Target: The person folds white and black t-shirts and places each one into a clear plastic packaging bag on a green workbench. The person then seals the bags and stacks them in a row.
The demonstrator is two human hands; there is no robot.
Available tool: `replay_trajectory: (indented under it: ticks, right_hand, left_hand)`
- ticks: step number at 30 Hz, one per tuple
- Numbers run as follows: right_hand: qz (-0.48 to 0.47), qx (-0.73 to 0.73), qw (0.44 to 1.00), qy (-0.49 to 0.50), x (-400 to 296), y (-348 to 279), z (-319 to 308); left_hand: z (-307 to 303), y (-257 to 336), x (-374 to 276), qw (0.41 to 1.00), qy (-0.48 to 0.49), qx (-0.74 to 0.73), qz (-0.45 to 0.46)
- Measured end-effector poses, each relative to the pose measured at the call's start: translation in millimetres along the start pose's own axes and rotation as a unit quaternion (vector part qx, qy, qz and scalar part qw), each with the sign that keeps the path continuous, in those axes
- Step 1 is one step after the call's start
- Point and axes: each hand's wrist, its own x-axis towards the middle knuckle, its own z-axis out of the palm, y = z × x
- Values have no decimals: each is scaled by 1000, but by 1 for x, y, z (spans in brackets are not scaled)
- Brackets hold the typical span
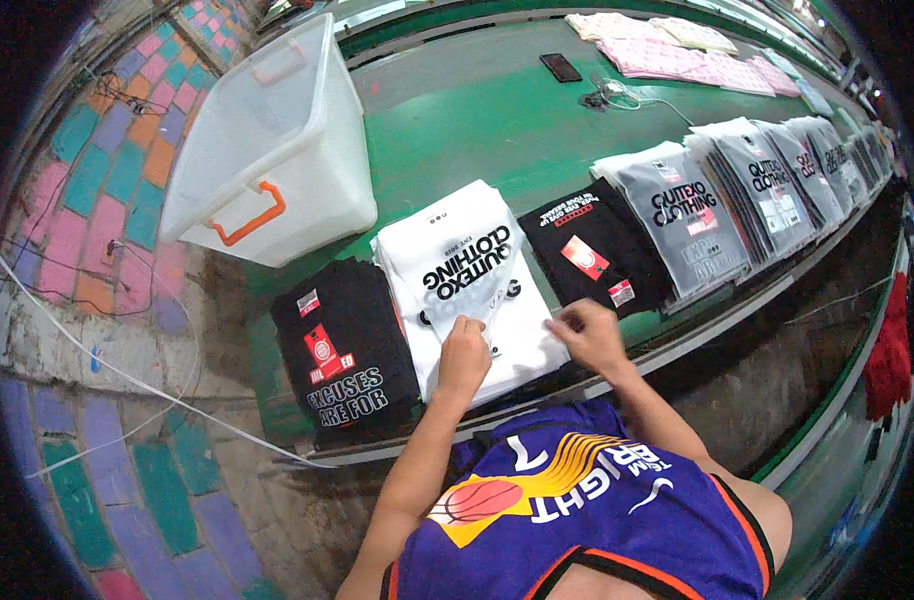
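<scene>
A stack of folded white T-shirts (442,217) with black lettering lies right before me. My left hand (464,356) pinches the edge of a clear plastic garment bag (468,304) with black print, bunched over the stack. The bag's clear film is hard to tell apart from the white cloth. My right hand (592,337) is at the stack's right edge, fingers curled and slightly blurred; whether it grips anything is unclear. To the left lies a stack of black T-shirts (359,322) with red tags. Another black T-shirt stack (569,270), also tagged, lies just beyond my right hand.
Bagged dark garments (674,199) run in a row along the green table (457,105) to the right. A translucent plastic bin (314,180) with orange handles stands at the left. Farther back are a phone (560,67), a white cable (629,94) and pink cloth pieces (667,60).
</scene>
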Motion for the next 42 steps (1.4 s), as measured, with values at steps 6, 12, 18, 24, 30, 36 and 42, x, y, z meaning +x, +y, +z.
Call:
replay_trajectory:
  ticks: [6,12,18,24,30,36,42]
  right_hand:
    - [212,209,945,-132,2,-36,65]
    - [142,69,981,-112,7,6,90]
    - [167,51,977,-124,9,26,103]
    - [94,-13,994,-48,5,39,115]
    - [56,-60,997,0,10,4,98]
    - [47,-87,989,106,32,-6,75]
    - [105,-6,981,164,55,15,60]
  left_hand:
    - [16,23,4,1000,-25,-4,-1]
    - [30,10,9,997,-21,-69,-12]
    - [46,3,9,985,23,-139,-99]
    - [54,-33,12,871,57,-392,-292]
    - [55,-32,10,980,98,-170,30]
    - [20,27,7,996,-18,-17,87]
    - [16,39,5,973,-95,121,171]
